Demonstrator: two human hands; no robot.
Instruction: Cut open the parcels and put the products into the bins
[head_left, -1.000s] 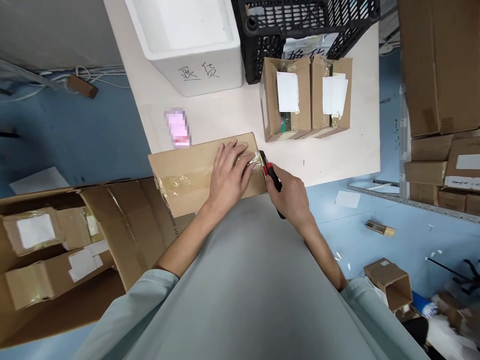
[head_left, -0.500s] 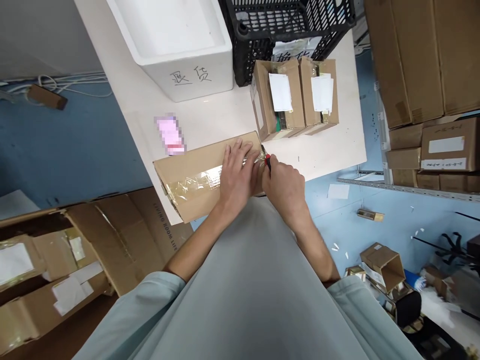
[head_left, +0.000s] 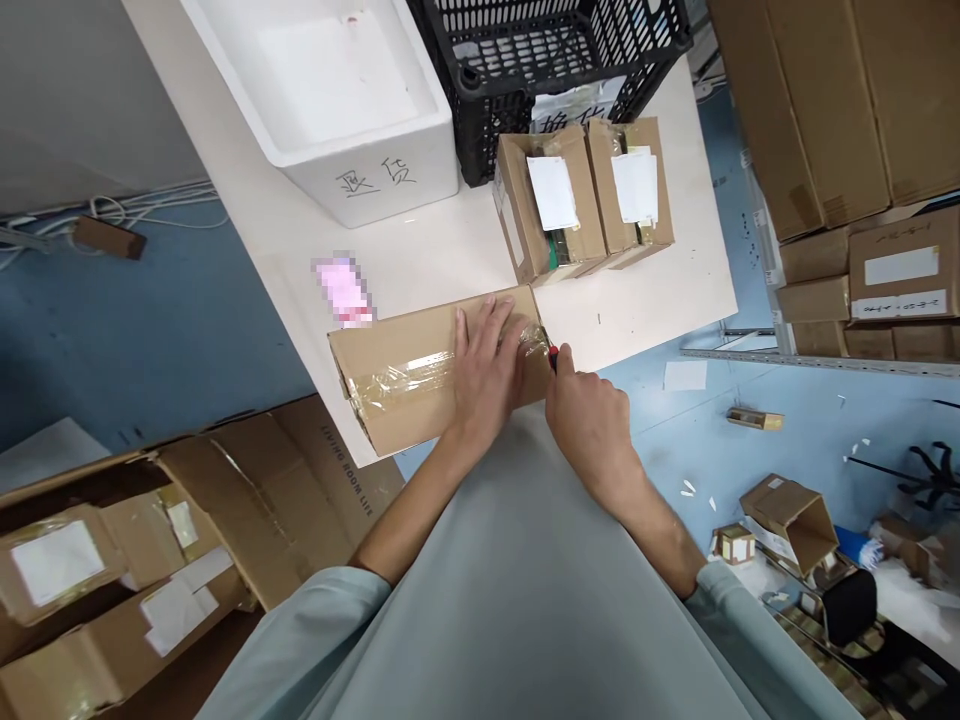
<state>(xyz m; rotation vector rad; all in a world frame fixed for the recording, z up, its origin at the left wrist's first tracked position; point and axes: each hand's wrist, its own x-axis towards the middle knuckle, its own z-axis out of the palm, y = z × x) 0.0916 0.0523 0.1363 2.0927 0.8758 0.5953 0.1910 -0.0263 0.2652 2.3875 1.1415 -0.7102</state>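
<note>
The left hand [head_left: 486, 375] lies flat, fingers spread, over the taped carton [head_left: 416, 350], which sits at the near edge of the white table [head_left: 652, 300]. The right hand [head_left: 589, 430] is curled tightly around a red-tipped tool [head_left: 553, 357] at the carton's right end; most of the tool is hidden in the fist, and its tip seems to meet the tape there. The carton's near right corner is covered by the grey shirt [head_left: 525, 560].

Farther off, the white foam box [head_left: 397, 180] and the black crate [head_left: 480, 120] are cut off by the top edge. Two labelled boxes [head_left: 585, 205] stand before the crate, their label print unreadable. A pink item [head_left: 344, 290] left of them is blurred into blocks. At near left, a large open box [head_left: 247, 490] runs out of view.
</note>
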